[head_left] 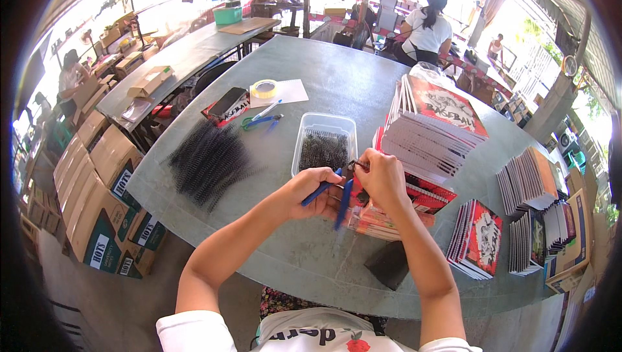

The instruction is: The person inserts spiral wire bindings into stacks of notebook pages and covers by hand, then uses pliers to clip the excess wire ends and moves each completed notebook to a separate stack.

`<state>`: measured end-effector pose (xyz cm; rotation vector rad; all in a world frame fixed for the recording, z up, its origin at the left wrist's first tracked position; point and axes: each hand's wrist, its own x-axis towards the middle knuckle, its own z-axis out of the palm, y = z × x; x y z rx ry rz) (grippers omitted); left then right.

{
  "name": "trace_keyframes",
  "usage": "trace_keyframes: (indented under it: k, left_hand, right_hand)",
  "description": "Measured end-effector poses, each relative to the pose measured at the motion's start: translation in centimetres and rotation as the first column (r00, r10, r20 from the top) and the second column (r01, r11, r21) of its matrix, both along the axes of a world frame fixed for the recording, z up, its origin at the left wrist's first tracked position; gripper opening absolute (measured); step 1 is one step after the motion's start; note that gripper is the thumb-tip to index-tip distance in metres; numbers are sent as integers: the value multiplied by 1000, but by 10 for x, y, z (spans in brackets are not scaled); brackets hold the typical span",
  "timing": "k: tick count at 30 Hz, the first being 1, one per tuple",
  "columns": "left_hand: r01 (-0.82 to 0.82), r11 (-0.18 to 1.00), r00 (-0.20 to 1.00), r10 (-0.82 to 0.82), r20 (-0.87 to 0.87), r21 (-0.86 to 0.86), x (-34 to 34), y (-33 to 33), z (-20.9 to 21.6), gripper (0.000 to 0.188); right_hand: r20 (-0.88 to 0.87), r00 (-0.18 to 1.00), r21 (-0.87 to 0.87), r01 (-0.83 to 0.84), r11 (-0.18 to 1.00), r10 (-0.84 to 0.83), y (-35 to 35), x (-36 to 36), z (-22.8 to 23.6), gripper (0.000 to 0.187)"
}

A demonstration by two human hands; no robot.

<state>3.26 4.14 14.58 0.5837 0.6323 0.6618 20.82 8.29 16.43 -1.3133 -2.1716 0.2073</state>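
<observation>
Left hand (312,191): curled around the blue-handled pliers (344,206), whose tips point away from you, toward your right hand's fingers.
Right hand (383,174): fingertips drawn close together just beside the plier tips; you have something small and dark there, but whether it is pinched you cannot tell.
Clear tub (354,133): just beyond your left hand, holding a heap of small dark coils (324,150).
Black spiral coils (210,157): loosely piled on the desk (324,67), left of your left hand and well apart from it.
Tall notebook stack (421,141): beyond your right hand and to its right, with a red cover on top.
Lower notebooks (427,195): red-covered, near your right hand and partly hidden by it.
Dark wedge-shaped piece (389,265): on the desk, nearer to you than either hand, just left of your right forearm.
Smaller notebook stacks (476,238): well to the right of your right hand.
Phone (232,102): beyond your left hand and to its left, on a red cover.
Yellow tape roll (264,89): farther past that hand, on a white sheet (295,91).
</observation>
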Motion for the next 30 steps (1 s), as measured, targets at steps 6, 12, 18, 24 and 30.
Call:
trace_keyframes:
  k: [6,12,18,24,30]
  left_hand:
    - [392,298,366,817,-445,870,26,-1,-48,42]
    - [478,563,171,694,-700,674,-36,-54,-80,48]
    - [636,469,-51,818,-572,613,-53,-73,-102,44]
    - [373,676,-484,726,-488,636,-152,-74,-83,36]
    - [276,776,-639,589,-495,567,-186,-88,-122,27]
  right_hand:
    - [39,999,54,5,999,-7,-3,11,-3,16]
    - [273,952,259,-213,942,140,-53,53,-18,16]
    - [-153,890,207,455,866,-430,-74,203,62,17]
    - [95,667,434,640,633,-739,-84,270,58,30]
    - [345,551,160,763,626,-760,-41,276,-88,32]
